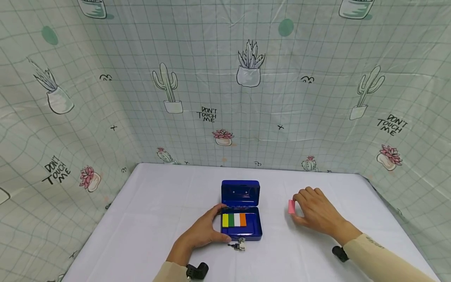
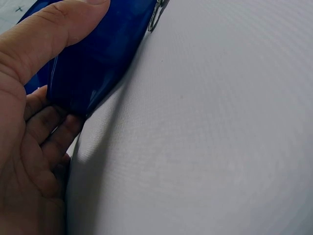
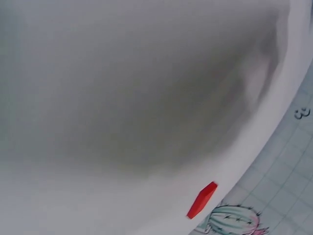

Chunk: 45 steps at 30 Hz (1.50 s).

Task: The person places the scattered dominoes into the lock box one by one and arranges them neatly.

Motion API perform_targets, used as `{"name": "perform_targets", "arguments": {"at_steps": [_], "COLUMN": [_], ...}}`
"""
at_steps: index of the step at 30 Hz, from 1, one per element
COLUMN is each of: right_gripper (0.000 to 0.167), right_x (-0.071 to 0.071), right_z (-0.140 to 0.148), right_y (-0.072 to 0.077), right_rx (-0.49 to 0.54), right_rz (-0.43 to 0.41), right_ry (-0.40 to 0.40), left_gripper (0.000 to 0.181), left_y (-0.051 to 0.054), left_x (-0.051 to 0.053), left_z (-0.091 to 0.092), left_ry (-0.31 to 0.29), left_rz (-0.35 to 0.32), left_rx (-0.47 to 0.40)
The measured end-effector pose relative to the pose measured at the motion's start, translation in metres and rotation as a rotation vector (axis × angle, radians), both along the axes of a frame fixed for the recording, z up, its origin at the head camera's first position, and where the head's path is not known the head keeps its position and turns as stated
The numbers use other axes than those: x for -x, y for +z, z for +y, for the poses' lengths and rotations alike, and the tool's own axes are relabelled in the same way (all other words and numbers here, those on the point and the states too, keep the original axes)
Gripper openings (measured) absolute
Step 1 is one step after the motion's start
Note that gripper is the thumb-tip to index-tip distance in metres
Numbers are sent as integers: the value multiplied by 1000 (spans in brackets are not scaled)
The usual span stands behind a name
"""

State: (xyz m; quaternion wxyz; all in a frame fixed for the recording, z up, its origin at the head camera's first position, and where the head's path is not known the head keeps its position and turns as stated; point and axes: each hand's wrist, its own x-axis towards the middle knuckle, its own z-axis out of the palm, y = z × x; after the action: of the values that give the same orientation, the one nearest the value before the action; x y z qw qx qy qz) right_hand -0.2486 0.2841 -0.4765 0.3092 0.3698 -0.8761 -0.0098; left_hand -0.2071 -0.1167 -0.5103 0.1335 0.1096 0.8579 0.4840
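A blue cash box [image 1: 253,223] stands with its lid [image 1: 240,199] raised. Inside lie a yellow block [image 1: 225,220], a green block [image 1: 231,220], a white block [image 1: 237,219] and an orange block [image 1: 243,219], side by side. My left hand [image 1: 204,230] holds the box by its left side, thumb at the front corner; the left wrist view shows its fingers against the blue wall [image 2: 105,54]. Right of the box, my right hand [image 1: 315,209] pinches a pink block [image 1: 291,206] between thumb and fingers. That hand is out of the right wrist view.
Keys [image 1: 239,245] hang at the box's front lock. In the right wrist view a red piece [image 3: 202,200] appears near the table's edge. White cloth covers the table [image 1: 169,203]; a patterned curtain [image 1: 197,90] surrounds its back and sides.
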Motion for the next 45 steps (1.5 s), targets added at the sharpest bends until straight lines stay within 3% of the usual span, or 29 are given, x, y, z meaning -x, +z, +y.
{"name": "perform_targets", "arguments": {"at_steps": [7,22,26,37,45], "right_gripper": [33,41,44,45,41], "right_x": [0,-14,-15,-10,-12], "right_z": [-20,-93,-107,-122,-130], "right_y": [7,14,12,-4,-5], "right_rx": [-21,-51,-73,-158,-216], "right_rz": [-4,-125,-156,-105,-182], "right_ry": [2,16,22,42,16], "left_gripper": [112,111,111,109,109], "left_y": [0,2,3,1,-1], "left_x": [1,-1,-1,2,1], "left_z": [1,-1,-1,-1,-2], "left_ry": [4,-1,2,-14,-14], "left_rz": [-5,-2,0,2,-5], "left_rx": [1,-12,-7,-9,-34]}}
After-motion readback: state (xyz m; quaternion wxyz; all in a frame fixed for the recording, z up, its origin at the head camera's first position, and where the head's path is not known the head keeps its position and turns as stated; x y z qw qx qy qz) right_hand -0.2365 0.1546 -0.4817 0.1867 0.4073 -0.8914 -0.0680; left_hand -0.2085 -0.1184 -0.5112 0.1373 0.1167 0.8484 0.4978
